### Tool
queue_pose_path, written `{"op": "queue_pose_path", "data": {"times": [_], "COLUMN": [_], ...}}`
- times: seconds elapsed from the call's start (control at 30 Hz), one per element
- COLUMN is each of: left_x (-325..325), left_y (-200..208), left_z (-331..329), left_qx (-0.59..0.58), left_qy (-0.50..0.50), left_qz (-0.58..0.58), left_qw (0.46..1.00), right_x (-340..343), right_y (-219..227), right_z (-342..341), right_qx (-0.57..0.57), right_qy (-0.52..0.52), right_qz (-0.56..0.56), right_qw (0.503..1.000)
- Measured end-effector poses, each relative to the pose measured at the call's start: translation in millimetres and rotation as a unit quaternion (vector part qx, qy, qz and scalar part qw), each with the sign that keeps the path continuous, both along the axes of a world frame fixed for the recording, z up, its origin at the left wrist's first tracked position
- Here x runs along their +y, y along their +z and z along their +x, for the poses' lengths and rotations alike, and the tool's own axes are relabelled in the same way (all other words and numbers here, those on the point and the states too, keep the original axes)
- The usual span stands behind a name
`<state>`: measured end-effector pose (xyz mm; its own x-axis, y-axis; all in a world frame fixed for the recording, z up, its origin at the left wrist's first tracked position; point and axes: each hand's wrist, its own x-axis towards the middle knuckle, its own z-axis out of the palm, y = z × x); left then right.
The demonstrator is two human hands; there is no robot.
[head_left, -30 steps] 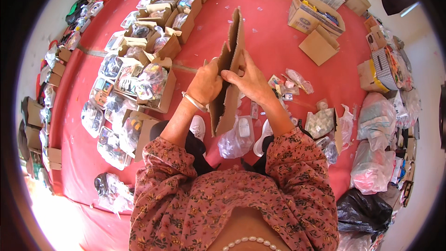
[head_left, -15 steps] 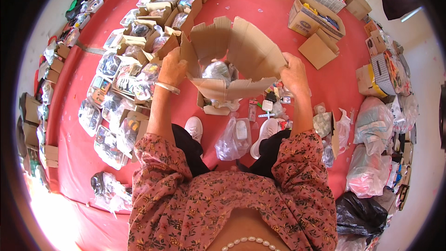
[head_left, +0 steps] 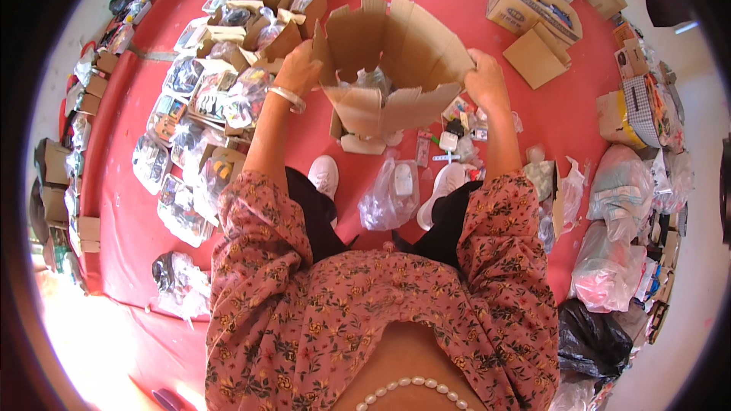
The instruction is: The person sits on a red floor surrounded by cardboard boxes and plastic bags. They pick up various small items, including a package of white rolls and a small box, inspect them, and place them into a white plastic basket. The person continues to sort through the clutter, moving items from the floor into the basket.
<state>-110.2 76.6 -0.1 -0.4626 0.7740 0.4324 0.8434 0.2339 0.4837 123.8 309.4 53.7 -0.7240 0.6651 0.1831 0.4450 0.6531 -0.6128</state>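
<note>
A brown cardboard box with ragged top edges [head_left: 426, 38] hangs in front of me between both hands. My left hand [head_left: 298, 72], a pale bangle at its wrist, is closed on the box's left edge. On the right edge, my right hand [head_left: 486, 80] grips the cardboard with curled fingers. Through the box opening shows a clear plastic bag [head_left: 371, 78]; whether it lies inside or underneath, I cannot tell. Below the front wall, the flap of another small carton [head_left: 364, 144] sticks out, mostly hidden.
Rows of cartons with bagged goods [head_left: 266, 34] stand on the red floor to the left. Between my shoes lies a clear plastic bag with a white box [head_left: 402, 181]. Small loose goods [head_left: 457, 137] lie under my right forearm. Larger cartons [head_left: 525, 7] and filled bags [head_left: 609, 266] line the right.
The whole view has shifted, so the box, shoes and floor goods sit higher in the picture. Less of the plastic bag shows through the opening. Both hands keep their hold.
</note>
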Motion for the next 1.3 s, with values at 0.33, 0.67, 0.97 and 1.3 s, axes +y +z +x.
{"op": "queue_pose_path", "data": {"times": [0.33,0.67,0.97,1.3], "left_x": [12,18,20,9], "left_y": [4,22,39,42], "left_z": [-1,32,71,43], "left_qx": [-0.135,-0.587,-0.504,-0.46], "left_qy": [0.107,0.113,0.029,-0.053], "left_qz": [-0.026,0.043,0.02,0.147], "left_qw": [0.985,0.8,0.863,0.874], "right_x": [4,1,-24,-70], "right_y": [-4,-8,-3,14], "right_z": [-1,5,2,-2], "right_qx": [-0.058,-0.028,0.024,0.081], "right_qy": [0.003,0.065,0.062,0.073], "right_qz": [0.001,-0.014,0.027,0.022], "right_qw": [0.998,0.997,0.997,0.994]}}
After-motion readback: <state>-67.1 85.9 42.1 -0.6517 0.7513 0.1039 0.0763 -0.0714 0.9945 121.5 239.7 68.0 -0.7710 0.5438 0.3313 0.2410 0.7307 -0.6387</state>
